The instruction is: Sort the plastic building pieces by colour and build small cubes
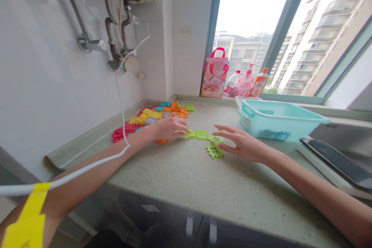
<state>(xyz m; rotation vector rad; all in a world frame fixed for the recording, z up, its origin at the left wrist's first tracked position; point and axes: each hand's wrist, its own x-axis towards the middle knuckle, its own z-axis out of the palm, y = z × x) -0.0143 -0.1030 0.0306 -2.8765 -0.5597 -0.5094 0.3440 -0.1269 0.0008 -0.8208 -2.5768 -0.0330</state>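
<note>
Several lime green openwork puzzle pieces lie flat on the speckled countertop between my hands. My left hand has its fingers bent together at the leftmost green piece, and its fingertips touch or pinch that piece. On the right, my right hand is spread with thumb and fingers apart, beside two green pieces, the lower of which is near the thumb. Behind my left hand sits a heap of yellow, red, orange, blue and grey pieces.
A teal plastic basin stands at the right, with a phone near the sink. Bottles and a pink bag line the windowsill. A white cable crosses over my left forearm. Metal hoses hang on the left wall.
</note>
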